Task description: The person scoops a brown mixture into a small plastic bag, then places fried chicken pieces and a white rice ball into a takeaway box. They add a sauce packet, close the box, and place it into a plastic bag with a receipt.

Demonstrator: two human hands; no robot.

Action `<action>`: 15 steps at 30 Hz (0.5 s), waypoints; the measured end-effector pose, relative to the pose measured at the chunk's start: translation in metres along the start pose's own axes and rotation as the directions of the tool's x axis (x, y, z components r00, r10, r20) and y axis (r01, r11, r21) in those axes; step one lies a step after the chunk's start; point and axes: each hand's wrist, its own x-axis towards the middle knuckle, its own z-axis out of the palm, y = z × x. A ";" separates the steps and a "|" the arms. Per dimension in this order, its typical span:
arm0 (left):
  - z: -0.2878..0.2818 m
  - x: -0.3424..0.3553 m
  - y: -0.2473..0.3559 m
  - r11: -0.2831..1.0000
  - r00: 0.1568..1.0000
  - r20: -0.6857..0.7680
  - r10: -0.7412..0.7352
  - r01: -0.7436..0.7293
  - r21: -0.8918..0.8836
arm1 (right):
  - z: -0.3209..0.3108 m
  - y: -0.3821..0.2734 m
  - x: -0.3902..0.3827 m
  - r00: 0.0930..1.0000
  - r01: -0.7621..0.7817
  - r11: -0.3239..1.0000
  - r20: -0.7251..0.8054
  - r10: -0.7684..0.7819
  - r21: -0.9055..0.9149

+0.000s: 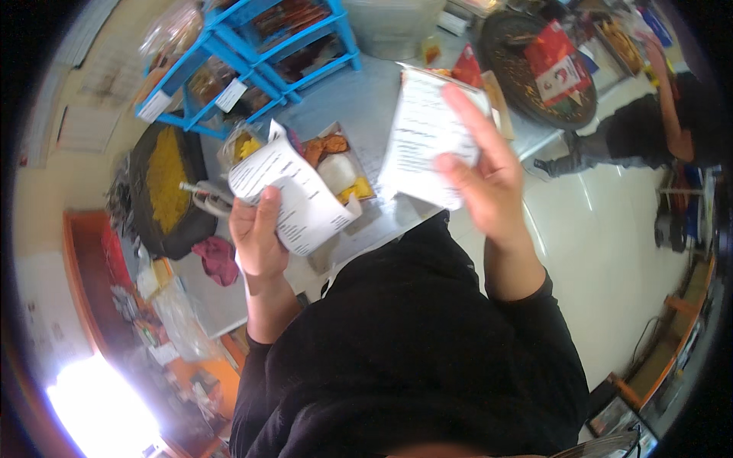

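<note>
Your left fingers (266, 214) pinch a curled paper (294, 202) left of centre, your right fingers (477, 122) a white paper (416, 137) up top; loosening could drop 1 onto the food box (360, 162).

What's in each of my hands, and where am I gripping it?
Your left hand holds a curled printed sheet by its lower-left edge; your right hand holds white printed paper by its right side.

Your left hand (261, 235) grips a curled printed sheet (294, 202); your right hand (492, 175) holds a second printed paper (422, 137). On the surface (374, 91) beneath lies an open food box (355, 151), a blue rack (246, 52) beyond it and, to its left, a dark pan (195, 153) of yellow food (166, 179).
</note>
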 end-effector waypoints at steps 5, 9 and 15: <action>-0.022 0.001 0.000 0.994 0.994 0.110 0.018 -0.006 -0.111 | -0.134 0.052 -0.024 0.899 0.113 0.946 -0.437 0.032 0.303; -0.040 0.005 0.001 0.997 0.998 0.048 -0.037 0.040 -0.059 | -0.200 0.149 -0.068 0.667 -0.732 0.458 -0.671 0.325 -0.505; -0.051 0.007 0.002 0.997 0.997 0.072 -0.019 0.025 -0.079 | -0.207 0.198 -0.079 0.729 -0.669 0.378 -0.665 0.163 -0.640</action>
